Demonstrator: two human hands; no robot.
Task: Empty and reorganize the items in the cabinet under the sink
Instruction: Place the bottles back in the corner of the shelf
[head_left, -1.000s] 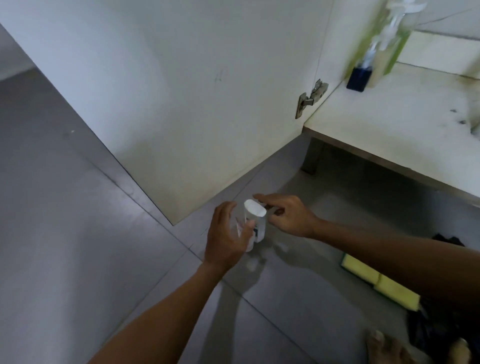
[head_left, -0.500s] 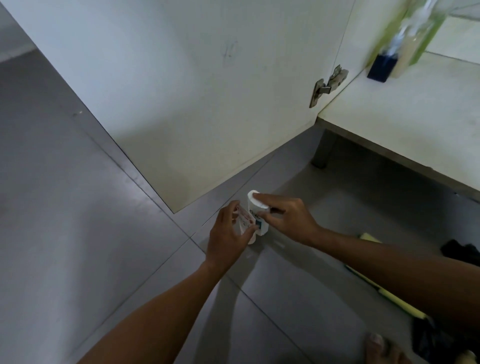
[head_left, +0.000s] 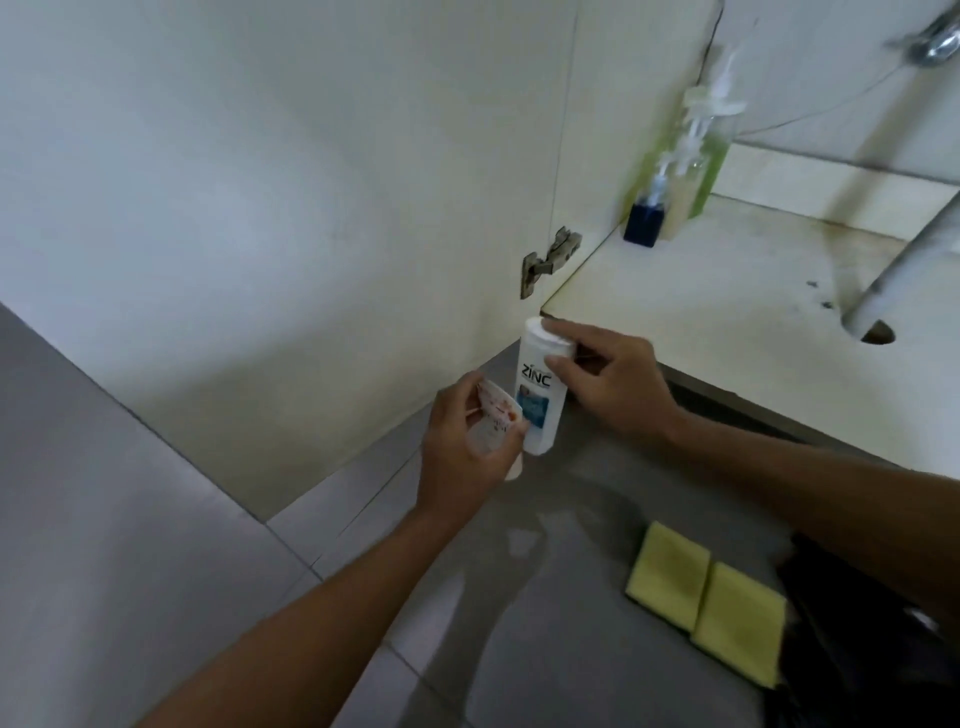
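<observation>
My right hand (head_left: 608, 384) grips a white ZINC bottle (head_left: 537, 395) by its top, holding it upright in the air just in front of the cabinet floor's (head_left: 727, 322) front edge. My left hand (head_left: 457, 447) holds a smaller clear bottle with a red-and-white label (head_left: 132, 413) right beside it, mostly hidden by the fingers. At the back left of the cabinet stand a green pump bottle (head_left: 701, 150) and a dark blue pump bottle (head_left: 644, 218).
The open cabinet door (head_left: 291, 182) stands to the left, its hinge (head_left: 548, 262) near the cabinet corner. A grey drain pipe (head_left: 904, 260) goes through a hole in the cabinet floor at right. Two yellow sponges (head_left: 706, 597) lie on the grey tiled floor (head_left: 130, 545), beside a dark object.
Both hands have risen from the tiles with the two bottles, up to the level of the cabinet's front edge. The view has tilted up toward the cabinet.
</observation>
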